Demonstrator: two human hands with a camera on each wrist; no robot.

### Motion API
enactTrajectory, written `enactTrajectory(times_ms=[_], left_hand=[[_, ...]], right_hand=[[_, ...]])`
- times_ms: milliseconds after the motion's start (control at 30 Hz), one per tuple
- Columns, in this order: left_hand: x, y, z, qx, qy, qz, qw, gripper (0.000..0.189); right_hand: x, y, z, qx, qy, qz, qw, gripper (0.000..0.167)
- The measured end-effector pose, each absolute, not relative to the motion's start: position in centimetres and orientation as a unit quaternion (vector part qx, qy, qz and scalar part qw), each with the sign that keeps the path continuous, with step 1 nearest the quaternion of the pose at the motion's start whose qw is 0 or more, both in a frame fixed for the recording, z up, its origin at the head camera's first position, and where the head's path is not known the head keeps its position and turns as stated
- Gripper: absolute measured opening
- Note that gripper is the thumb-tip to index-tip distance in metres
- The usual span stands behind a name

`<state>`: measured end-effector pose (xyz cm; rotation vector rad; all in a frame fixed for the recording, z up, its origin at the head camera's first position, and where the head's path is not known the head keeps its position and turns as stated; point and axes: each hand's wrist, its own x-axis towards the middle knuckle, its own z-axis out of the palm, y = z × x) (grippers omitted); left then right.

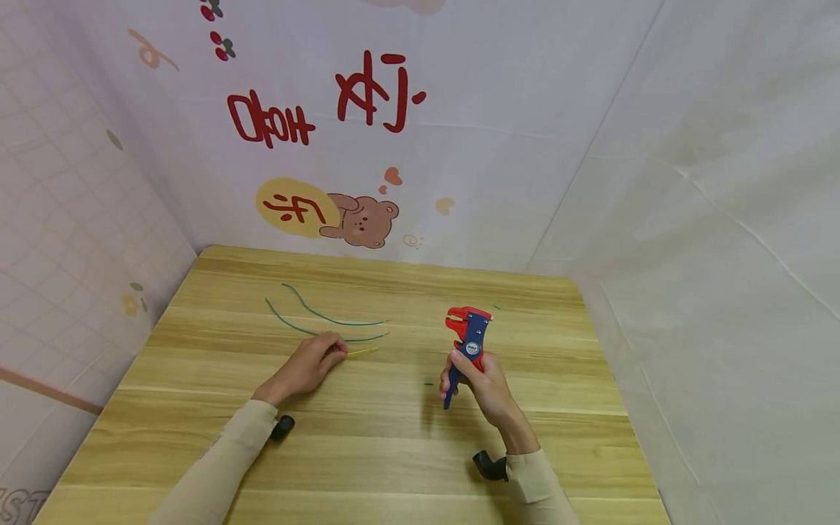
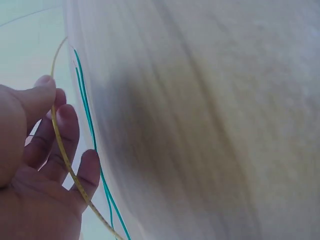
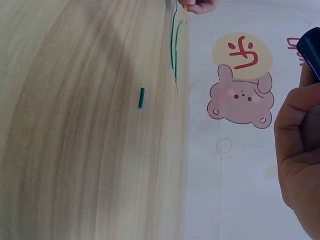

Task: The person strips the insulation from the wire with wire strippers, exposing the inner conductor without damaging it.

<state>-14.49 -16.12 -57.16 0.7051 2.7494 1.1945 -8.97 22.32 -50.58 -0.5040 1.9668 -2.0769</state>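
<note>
Between thumb and fingers my left hand [image 1: 313, 363] pinches a yellow wire [image 2: 65, 159], which runs down across the palm in the left wrist view. Its short front end points right in the head view. Two green wires [image 1: 328, 319] lie curved on the table just beyond that hand, with thin bared ends at the right. My right hand [image 1: 484, 384] grips a red and blue wire stripper [image 1: 469, 337] by its handles, its red jaws pointing up and left. In the right wrist view only a dark handle end [image 3: 311, 50] of the tool shows.
A short green piece of insulation [image 3: 141, 98] lies on the wooden table [image 1: 367, 452] left of the right hand. Another green scrap [image 1: 496, 307] sits beyond the stripper. A printed wall covering [image 1: 472, 189] rises behind the table's back edge.
</note>
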Motion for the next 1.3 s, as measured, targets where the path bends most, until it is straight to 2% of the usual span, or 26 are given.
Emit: enactTrajectory(times_ms=[233, 633, 1067, 1300], left_hand=[[-14.7, -16.0, -56.6, 0.227, 0.887, 0.403, 0.002, 0.016], [-14.5, -15.2, -54.5, 0.209, 0.878, 0.429, -0.037, 0.018], [-14.2, -14.1, -51.6, 0.216, 0.857, 0.462, -0.065, 0.010], [-14.1, -13.3, -50.1, 0.222, 0.845, 0.475, -0.103, 0.007]], right_hand=[[-8.9, 22.2, -50.5, -0.171, 0.669, -0.713, 0.121, 0.042], [-8.8, 22.1, -50.7, -0.171, 0.667, -0.715, 0.123, 0.042], [-9.0, 21.9, -51.0, -0.179, 0.667, -0.711, 0.128, 0.042], [-9.1, 21.7, -51.0, -0.180, 0.668, -0.710, 0.131, 0.043]])
